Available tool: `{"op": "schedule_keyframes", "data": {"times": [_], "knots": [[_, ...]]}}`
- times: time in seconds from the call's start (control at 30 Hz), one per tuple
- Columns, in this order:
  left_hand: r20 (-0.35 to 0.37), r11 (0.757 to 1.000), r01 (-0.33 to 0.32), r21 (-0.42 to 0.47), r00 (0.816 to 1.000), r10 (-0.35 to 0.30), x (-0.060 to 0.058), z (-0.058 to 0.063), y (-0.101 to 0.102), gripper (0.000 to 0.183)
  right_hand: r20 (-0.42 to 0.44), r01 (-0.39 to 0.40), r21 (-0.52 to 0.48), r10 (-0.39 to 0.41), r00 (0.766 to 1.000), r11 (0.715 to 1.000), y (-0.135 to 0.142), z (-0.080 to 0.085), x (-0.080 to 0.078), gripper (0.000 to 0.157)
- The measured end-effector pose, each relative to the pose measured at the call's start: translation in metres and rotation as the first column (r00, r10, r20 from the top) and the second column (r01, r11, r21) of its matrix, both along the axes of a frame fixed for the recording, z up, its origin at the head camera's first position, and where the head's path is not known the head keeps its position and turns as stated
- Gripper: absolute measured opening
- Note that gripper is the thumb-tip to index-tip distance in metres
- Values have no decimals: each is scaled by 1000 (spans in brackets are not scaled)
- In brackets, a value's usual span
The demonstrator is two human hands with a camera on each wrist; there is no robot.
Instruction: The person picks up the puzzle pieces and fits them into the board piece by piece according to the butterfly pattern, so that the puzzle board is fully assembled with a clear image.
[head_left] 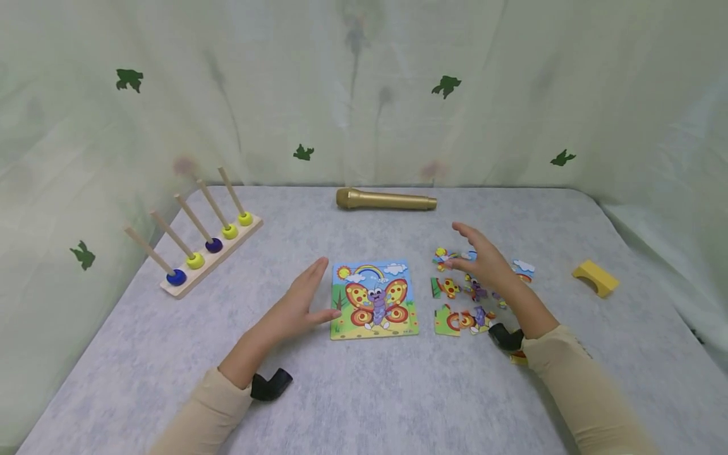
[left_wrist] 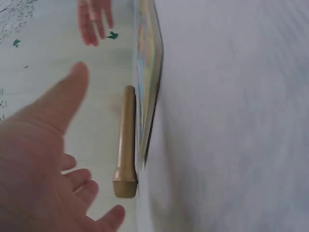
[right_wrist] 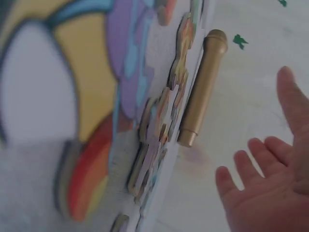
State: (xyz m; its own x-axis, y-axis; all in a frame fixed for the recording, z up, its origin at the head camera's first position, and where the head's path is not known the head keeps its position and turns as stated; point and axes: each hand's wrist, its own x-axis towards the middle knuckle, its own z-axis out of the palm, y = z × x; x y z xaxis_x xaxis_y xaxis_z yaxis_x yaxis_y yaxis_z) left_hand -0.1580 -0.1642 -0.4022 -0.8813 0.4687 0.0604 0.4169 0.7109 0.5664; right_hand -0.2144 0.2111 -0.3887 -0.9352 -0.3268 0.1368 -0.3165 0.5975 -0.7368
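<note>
A square butterfly picture board [head_left: 375, 300] lies flat at the middle of the table. Beside its left edge hovers my left hand [head_left: 292, 309], fingers straight and thumb spread toward the board, holding nothing. Several loose jigsaw pieces [head_left: 447, 320] with matching bright colours lie in rough rows to the right of the board. Over them is my right hand [head_left: 486, 259], also empty, its thumb and fingers apart; the hand and forearm hide some of the pieces. In the right wrist view, a rainbow-striped piece [right_wrist: 89, 183] shows close to the camera.
A gold microphone [head_left: 387, 200] lies behind the board near the back edge. At the left stands a wooden peg rack [head_left: 213, 259] with blue and yellow beads. A yellow arch block [head_left: 595, 278] sits to the right. Pale curtains [head_left: 364, 95] with green leaf shapes surround the table.
</note>
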Motion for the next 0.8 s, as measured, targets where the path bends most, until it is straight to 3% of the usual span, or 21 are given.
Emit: {"op": "schedule_keyframes", "data": {"times": [0.23,0.5,0.8], "knots": [[63,998,20,62,998,-24,1,-17,1,93,96,-5,47,1,995,999,3,-14,-8,72],[78,998,55,-7,995,-54,-1,-22,3,92,180,-3,89,-13,984,996,9,-28,-16,69],[76,995,99,-31,992,-97,-12,-21,-2,89,125,-55,170,34,992,984,7,-29,-20,59]]}}
